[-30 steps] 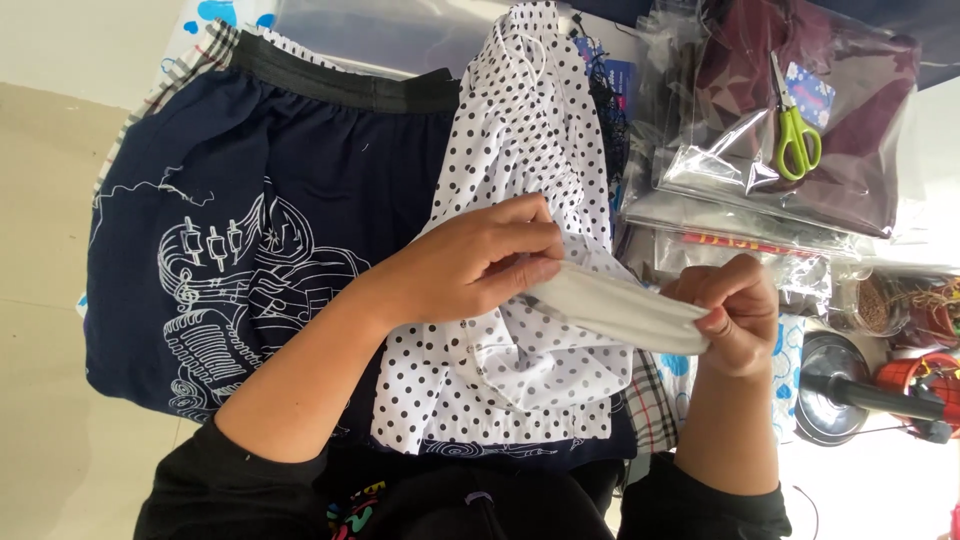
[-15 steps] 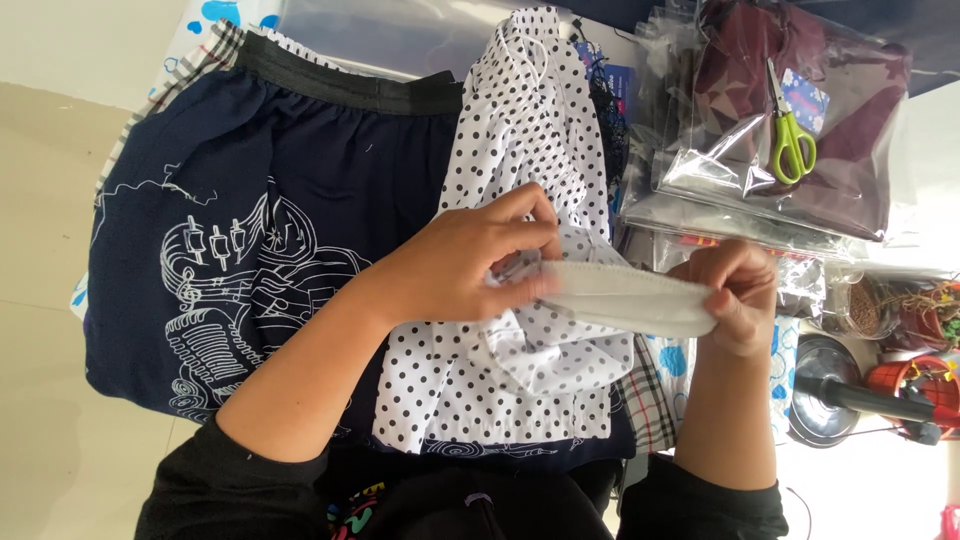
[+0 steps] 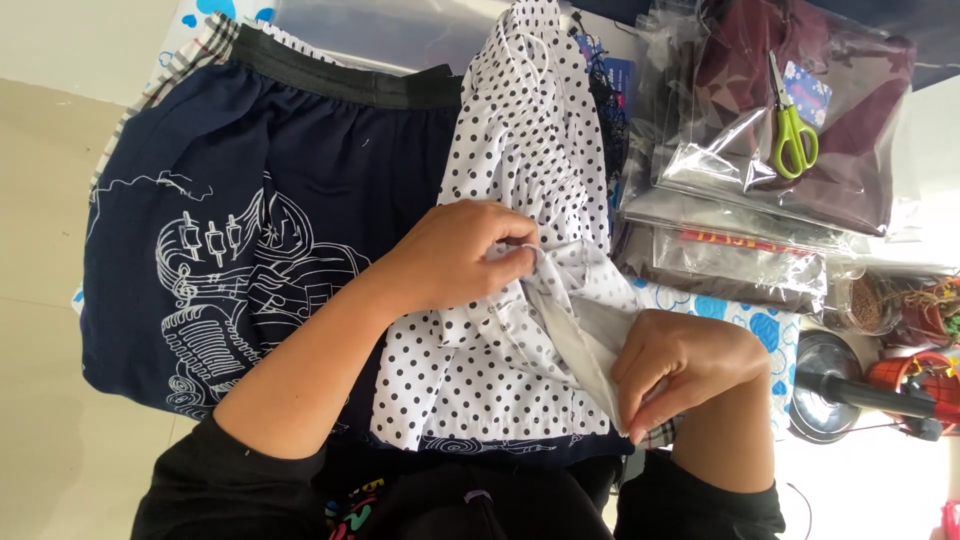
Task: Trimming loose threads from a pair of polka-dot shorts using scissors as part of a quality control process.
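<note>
Two hands on one piece of fabric here. Left hand (image 3: 455,255) has its fingers pressed together, pinching a fold of the white polka-dot garment (image 3: 520,330) roughly at the garment's middle. Right hand (image 3: 685,365) sits at the garment's lower right corner, fingers curled tight and pinching the end of a plain pale grey strip (image 3: 585,345) that runs diagonally between both hands. Can't tell whether that strip is a lining sewn to the garment or a separate piece.

The polka-dot garment lies stretched over a navy skirt (image 3: 250,240) with a white line-art print and a dark elastic waistband; the skirt spreads out to the left of the polka-dot piece and peeks out below its hem too. Both lie on a tabletop (image 3: 735,310) with a blue-cloud patterned cover, visible just right of the garment.

Off to the upper right of the polka-dot garment there's a stack of clear plastic bags (image 3: 760,170) with dark reddish fabric inside, and green-handled scissors (image 3: 793,120) resting on top of the stack. Lower right of the garment, a shiny metal pot lid (image 3: 830,385) with a dark handle.
</note>
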